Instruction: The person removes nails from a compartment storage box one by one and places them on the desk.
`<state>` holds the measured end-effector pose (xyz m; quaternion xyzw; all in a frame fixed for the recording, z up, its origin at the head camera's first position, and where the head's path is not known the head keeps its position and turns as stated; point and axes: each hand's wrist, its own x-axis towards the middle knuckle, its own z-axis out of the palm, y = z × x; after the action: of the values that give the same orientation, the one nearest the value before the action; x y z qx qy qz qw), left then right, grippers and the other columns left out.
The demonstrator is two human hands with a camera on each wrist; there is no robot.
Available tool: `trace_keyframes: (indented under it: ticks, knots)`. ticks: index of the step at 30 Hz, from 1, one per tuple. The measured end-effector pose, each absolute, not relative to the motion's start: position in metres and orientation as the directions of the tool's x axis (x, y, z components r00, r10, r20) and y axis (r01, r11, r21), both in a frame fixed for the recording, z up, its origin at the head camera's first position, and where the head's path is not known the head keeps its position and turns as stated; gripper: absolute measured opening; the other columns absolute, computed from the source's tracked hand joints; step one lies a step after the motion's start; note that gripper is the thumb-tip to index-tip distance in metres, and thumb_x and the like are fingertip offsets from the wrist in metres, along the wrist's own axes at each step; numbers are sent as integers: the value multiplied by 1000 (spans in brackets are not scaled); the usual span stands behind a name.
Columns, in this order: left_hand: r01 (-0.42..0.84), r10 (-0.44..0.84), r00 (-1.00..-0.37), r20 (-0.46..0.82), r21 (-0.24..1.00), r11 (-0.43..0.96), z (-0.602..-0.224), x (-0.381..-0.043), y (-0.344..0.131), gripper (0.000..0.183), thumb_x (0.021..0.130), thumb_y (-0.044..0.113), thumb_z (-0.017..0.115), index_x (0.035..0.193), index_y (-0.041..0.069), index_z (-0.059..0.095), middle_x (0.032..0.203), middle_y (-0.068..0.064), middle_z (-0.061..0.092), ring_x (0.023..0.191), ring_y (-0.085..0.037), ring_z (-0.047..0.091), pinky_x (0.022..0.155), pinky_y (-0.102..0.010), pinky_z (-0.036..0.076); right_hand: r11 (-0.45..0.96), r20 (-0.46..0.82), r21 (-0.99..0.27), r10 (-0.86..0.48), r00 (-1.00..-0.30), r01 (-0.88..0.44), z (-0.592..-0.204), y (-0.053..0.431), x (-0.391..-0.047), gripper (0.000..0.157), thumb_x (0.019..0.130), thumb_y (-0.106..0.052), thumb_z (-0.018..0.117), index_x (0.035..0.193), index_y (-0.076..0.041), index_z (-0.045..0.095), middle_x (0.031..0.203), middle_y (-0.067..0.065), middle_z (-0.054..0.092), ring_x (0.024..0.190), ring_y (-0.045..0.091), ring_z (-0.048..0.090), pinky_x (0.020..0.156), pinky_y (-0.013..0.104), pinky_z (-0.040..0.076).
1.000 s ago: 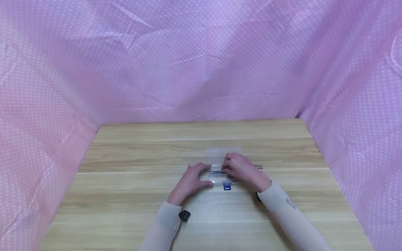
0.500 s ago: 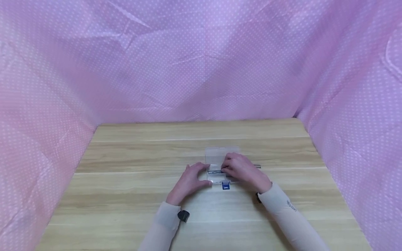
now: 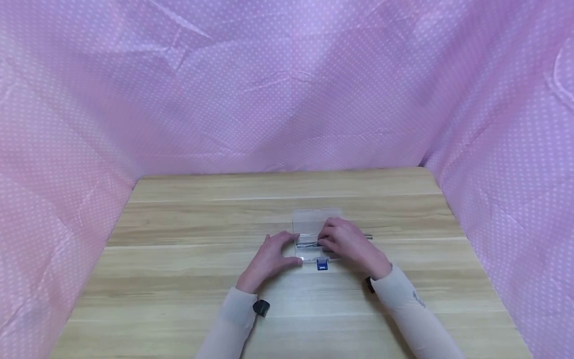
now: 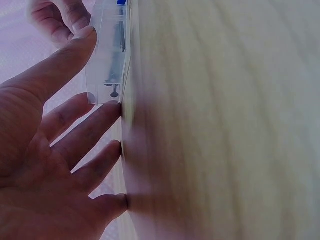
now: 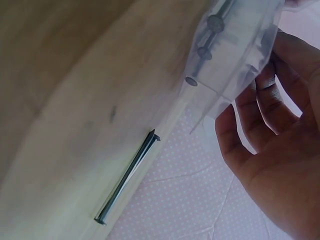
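A clear plastic compartment box (image 3: 309, 254) lies on the table with its lid (image 3: 309, 219) folded back and a blue latch (image 3: 322, 265) at the front. My left hand (image 3: 272, 259) grips the left end, thumb at the front corner and index finger at the back corner. Over the box, my right hand (image 3: 347, 244) has curled fingers, their tips pinching at the metal nails (image 3: 307, 245) in a middle compartment. The exact grip is hidden by the hand. Through the box wall, in the right wrist view, several nail heads (image 5: 205, 53) show.
Loose nails (image 5: 127, 177) lie together on the table just right of the box, partly behind the right hand in the head view. The wooden table (image 3: 179, 279) is bordered by a pink dotted cloth (image 3: 287, 99) at the back and sides.
My right hand has shifted slightly to the right, and the nails at its fingertips lie closer to parallel. My left hand keeps its hold on the box.
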<state>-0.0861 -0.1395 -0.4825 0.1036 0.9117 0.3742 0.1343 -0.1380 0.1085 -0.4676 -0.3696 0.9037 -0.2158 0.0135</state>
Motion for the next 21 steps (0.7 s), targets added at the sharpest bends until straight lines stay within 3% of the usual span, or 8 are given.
trace_keyframes:
  ticks: [21]
  knots:
    - [93,286,-946,-153,716,692,-481,-85,-140,68,85,32,86,143,10,61,146,-12,59,145,-33,45,127,-62,8,650,218,-436,-594,-774,-622,-456,124,-129,6,88,-12,82,93,-11,79,96,-1,68,88,17,65,80,38,59]
